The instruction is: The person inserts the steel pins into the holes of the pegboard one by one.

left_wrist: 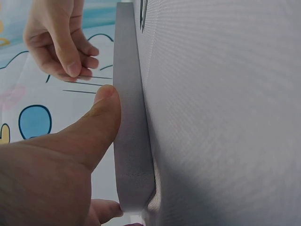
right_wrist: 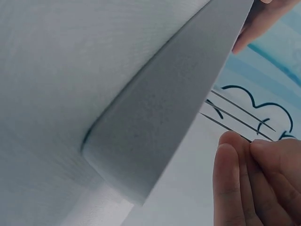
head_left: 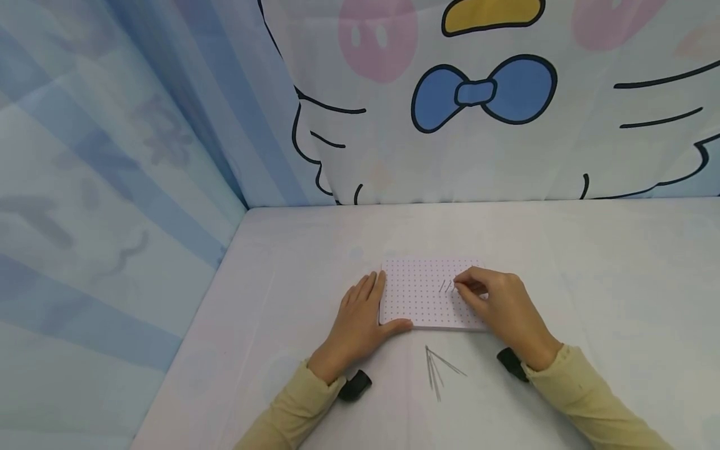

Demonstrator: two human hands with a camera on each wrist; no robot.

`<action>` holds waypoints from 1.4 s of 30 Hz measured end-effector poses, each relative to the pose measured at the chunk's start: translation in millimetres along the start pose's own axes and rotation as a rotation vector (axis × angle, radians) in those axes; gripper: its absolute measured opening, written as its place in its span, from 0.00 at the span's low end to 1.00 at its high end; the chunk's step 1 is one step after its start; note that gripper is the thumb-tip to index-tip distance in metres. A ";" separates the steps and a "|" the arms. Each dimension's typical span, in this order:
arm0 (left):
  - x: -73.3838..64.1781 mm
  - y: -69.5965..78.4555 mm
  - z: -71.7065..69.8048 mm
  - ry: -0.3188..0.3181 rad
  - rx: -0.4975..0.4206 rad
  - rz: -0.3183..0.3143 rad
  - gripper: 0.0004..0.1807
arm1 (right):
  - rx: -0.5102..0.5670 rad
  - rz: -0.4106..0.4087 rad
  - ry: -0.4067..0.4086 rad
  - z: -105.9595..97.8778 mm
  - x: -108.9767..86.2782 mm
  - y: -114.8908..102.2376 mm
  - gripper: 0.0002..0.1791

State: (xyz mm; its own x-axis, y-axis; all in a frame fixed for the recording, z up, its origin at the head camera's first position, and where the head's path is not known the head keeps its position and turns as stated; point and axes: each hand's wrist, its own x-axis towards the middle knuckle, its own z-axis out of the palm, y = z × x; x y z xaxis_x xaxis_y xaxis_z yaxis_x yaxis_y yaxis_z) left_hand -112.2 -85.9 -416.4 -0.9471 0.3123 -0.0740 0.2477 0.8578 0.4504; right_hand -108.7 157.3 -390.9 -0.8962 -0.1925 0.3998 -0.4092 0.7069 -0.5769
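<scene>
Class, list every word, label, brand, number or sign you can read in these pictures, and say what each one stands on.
There are none to read.
Backdrop: only drawn shapes, such as a blue bow; no letters or numbers.
Dotted board: rows of small dots, no lettering visible.
Black wrist devices: too small and dark to tell.
</scene>
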 end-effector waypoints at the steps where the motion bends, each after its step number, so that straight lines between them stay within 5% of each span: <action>1: 0.3 0.2 -0.1 0.001 0.002 0.000 0.56 | 0.001 0.004 -0.002 -0.6 0.6 -0.4 0.05; 22: 0.8 2.0 -0.7 0.004 0.006 -0.007 0.57 | -0.013 0.021 -0.005 -0.2 2.9 0.2 0.05; 42: -0.3 1.6 -0.3 0.004 0.010 0.001 0.56 | -0.074 0.108 -0.110 -8.0 -1.1 -4.2 0.06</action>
State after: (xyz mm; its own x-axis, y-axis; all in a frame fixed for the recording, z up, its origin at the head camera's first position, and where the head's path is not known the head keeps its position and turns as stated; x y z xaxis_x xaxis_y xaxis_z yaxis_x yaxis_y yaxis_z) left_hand -111.6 -84.8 -415.4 -0.9478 0.3112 -0.0699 0.2503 0.8615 0.4418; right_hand -104.6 160.0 -383.3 -0.9493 -0.1832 0.2556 -0.2995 0.7747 -0.5569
